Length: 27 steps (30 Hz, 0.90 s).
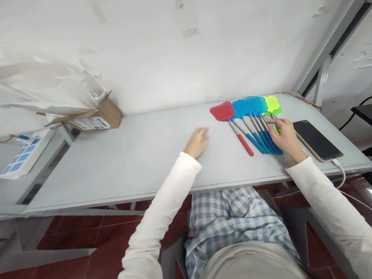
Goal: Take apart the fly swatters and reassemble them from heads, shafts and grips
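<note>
A fanned row of fly swatters lies on the grey table. At its left end is a red fly swatter (223, 111). Several blue fly swatters (252, 105) overlap beside it, and a yellow-green fly swatter (272, 104) lies at the right, partly over a green one. My right hand (286, 137) is over the handles at the right end, index finger and thumb apart around the yellow-green handle; whether it touches is unclear. My left hand (197, 143), slightly blurred, hovers over the table left of the red swatter, fingers bent and apart with nothing visible in them.
A phone (317, 139) with a white cable (341, 174) lies right of my right hand. An open cardboard box (99, 117) with white packing stands at the back left. Beyond the left edge is a white power strip (26, 155). A wall borders the back.
</note>
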Tool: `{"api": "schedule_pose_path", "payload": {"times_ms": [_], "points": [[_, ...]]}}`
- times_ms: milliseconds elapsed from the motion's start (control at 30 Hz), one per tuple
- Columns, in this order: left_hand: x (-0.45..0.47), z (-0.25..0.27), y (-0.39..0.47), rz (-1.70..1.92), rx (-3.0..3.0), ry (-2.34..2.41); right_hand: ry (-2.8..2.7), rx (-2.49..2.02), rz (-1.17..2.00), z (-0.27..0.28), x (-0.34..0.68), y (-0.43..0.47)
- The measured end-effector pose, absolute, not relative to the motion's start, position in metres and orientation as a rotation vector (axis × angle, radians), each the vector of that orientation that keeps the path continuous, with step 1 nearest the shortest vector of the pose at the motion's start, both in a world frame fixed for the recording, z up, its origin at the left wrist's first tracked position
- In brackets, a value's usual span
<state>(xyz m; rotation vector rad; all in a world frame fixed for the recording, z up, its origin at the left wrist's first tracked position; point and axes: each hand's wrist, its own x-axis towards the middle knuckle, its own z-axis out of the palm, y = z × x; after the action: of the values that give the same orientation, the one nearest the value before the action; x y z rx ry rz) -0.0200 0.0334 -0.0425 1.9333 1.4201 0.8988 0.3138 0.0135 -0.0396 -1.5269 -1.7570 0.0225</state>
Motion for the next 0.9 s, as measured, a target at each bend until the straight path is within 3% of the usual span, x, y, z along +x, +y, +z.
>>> {"api": "schedule_pose_path", "payload": {"times_ms": [167,433,900], "points": [[-0.086,-0.045,0.056,0.886,2.146,1.907,-2.01,-1.27,0.061,-0.031,0.268,0.004],[-0.065,-0.065,0.065,0.73,2.256,1.829,-2.35,-1.374,0.029,-0.044,0.156,0.033],[-0.065,-0.068,0.064,0.632,2.245,1.875,-2.361,-1.446,0.156,-0.05,0.16,0.047]]}}
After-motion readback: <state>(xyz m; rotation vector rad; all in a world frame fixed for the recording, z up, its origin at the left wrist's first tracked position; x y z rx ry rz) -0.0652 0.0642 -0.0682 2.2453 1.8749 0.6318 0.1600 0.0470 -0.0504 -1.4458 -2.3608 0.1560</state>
